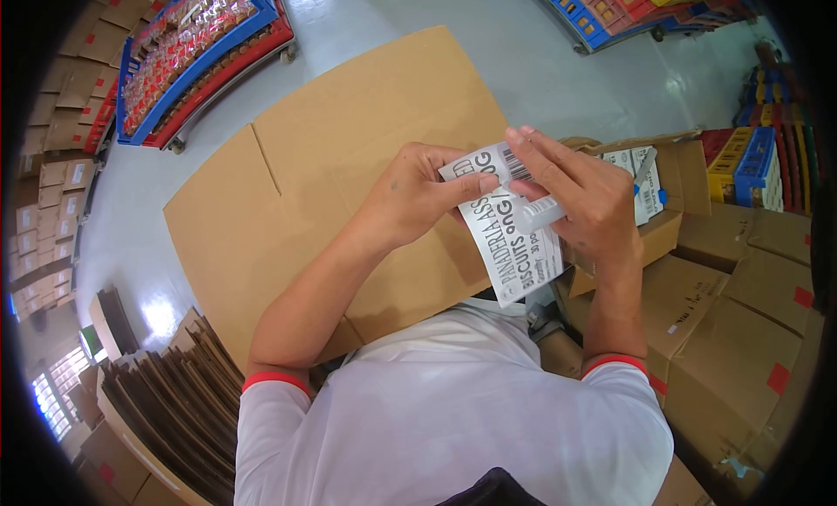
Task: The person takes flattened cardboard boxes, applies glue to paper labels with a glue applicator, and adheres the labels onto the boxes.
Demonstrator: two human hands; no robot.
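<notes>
Over the cardboard sheet's (349, 175) right edge, both hands, left (418, 192) and right (580, 192), pinch a printed label (510, 236), fingers nearly closed, bare floor (366, 13) beyond

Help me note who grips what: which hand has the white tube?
The right hand, nearer the open box. Its fingers hold the white tube; the left hand shows only the printed label in its grip.

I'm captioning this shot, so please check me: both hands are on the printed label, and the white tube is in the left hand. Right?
Not quite: the head view shows the white tube in the right hand, not the left hand. Both are on the printed label.
</notes>
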